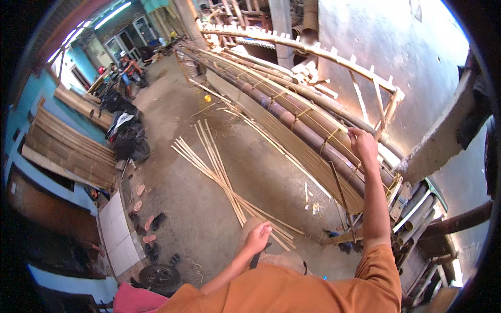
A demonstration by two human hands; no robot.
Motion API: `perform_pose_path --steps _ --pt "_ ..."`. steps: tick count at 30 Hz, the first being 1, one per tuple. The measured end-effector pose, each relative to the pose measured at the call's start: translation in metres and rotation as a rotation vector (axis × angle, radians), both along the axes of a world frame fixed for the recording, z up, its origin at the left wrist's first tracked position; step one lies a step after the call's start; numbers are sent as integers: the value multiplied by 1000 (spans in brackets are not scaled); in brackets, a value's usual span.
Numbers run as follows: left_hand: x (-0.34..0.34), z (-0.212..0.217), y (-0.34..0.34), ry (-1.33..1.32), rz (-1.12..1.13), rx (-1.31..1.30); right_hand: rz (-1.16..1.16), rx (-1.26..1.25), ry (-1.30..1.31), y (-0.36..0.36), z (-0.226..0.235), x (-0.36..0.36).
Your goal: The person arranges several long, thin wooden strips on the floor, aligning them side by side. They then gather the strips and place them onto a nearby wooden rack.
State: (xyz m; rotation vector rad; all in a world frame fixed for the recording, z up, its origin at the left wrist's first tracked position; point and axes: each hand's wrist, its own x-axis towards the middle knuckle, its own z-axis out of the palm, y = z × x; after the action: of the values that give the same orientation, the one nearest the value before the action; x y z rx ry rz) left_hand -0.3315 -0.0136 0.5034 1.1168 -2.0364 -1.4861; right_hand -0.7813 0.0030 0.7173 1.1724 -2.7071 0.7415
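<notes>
My right hand (361, 143) is raised at the right, its fingers curled closed by a pale bamboo strip (313, 108) that runs along the rack. Whether the fingers grip the strip cannot be made out. Beneath it lie thick brown bamboo poles (284, 116), tied with yellowish cord. My left hand (258, 237) is closed in front of my body, thumb uppermost. A dark narrow flat piece (257, 258) shows just below that hand; its kind is unclear. On the floor ahead, several long pale bamboo strips (222, 180) lie crossed in a loose bundle.
A bamboo rail with pegs (334, 52) stands along the right wall. Motorbikes (128, 130) and a person (128, 68) are at the far left. Sandals (151, 221) and a tyre (159, 277) lie near the tiled step (121, 235). A yellow object (207, 98) sits on the floor.
</notes>
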Motion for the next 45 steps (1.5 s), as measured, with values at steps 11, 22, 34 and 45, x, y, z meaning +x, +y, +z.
perform_pose_path --steps 11,22,34,45 --pt "-259 49 -171 63 -615 -4 -318 288 -82 44 -129 -84" --pt "-542 83 -242 283 -1539 -695 -914 -397 -322 -23 -146 129" --pt "-552 71 -171 39 -1594 -483 -1032 -524 -512 -84 -151 133" --pt "-543 56 -115 8 -1479 -644 -959 -1735 -1109 -21 -192 60"
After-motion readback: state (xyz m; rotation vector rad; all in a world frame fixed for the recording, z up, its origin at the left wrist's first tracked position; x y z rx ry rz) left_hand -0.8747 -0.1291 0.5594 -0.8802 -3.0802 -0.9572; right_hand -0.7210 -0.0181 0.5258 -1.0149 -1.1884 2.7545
